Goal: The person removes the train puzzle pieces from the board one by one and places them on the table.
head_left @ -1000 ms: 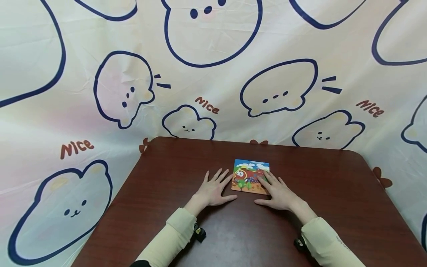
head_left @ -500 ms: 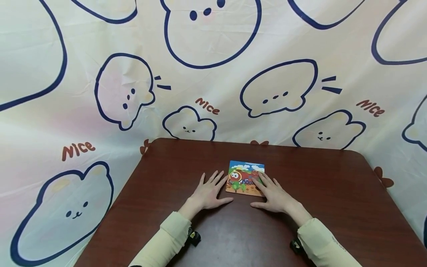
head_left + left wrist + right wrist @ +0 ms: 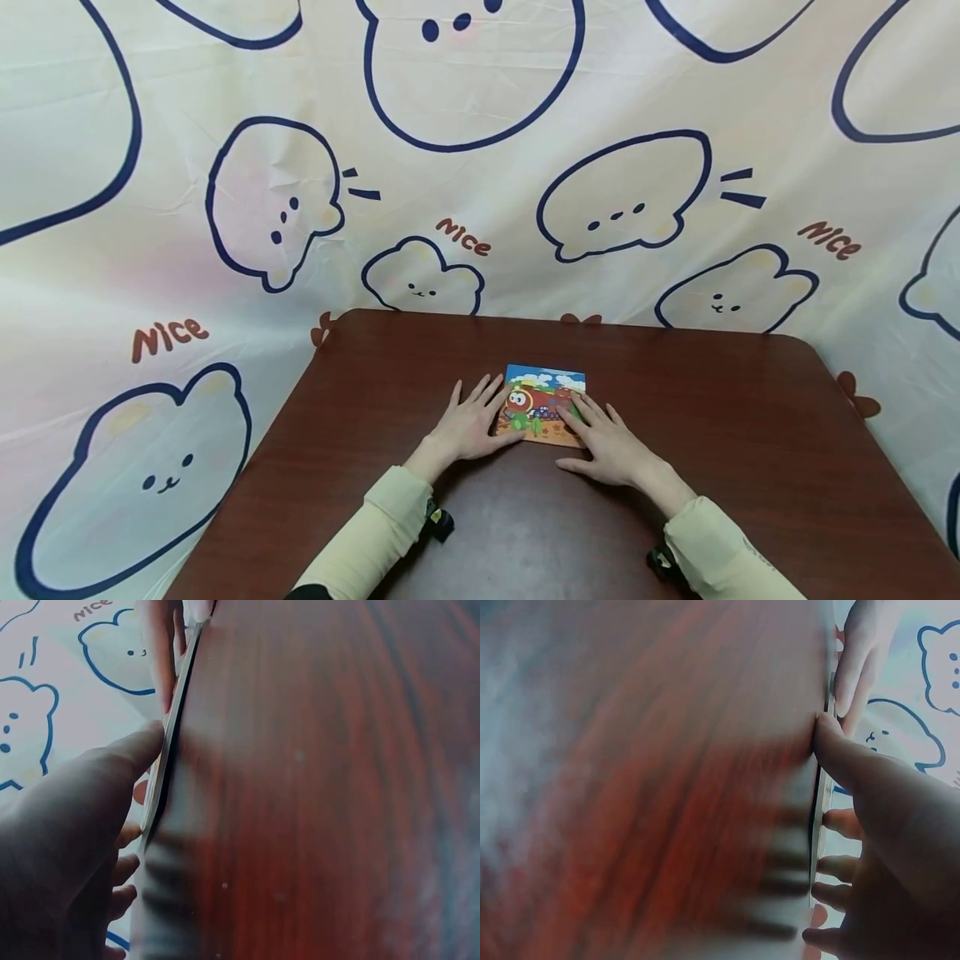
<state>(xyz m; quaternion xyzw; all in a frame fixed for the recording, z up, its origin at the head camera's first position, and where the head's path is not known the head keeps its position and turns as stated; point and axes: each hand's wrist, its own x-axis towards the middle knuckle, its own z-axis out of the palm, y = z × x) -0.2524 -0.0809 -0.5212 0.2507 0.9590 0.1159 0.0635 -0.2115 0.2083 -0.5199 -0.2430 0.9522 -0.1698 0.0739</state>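
A small, thin square board (image 3: 536, 406) with a colourful cartoon picture lies flat on the table, seen in the head view. My left hand (image 3: 467, 427) is spread at its left side, index fingertip at the edge and thumb over the lower left corner. The fingers of my right hand (image 3: 613, 447) lie straight across the board's right part, its thumb pointing left below the near edge. From the left wrist, the board's thin edge (image 3: 169, 761) shows with the thumb resting on it. The right wrist view has the right hand (image 3: 907, 825) with spread fingers along the same board.
A dark brown wooden table (image 3: 720, 417) with rounded far corners carries the board. Behind and beside it hangs a pale cloth backdrop (image 3: 510, 192) with blue bear outlines and "Nice" lettering. Dark wrist devices (image 3: 440, 523) sit at both cuffs.
The board has slid left and slightly nearer, with my right hand moving along on it. My left hand shifted left, then came in so its thumb overlaps the board's lower left corner.
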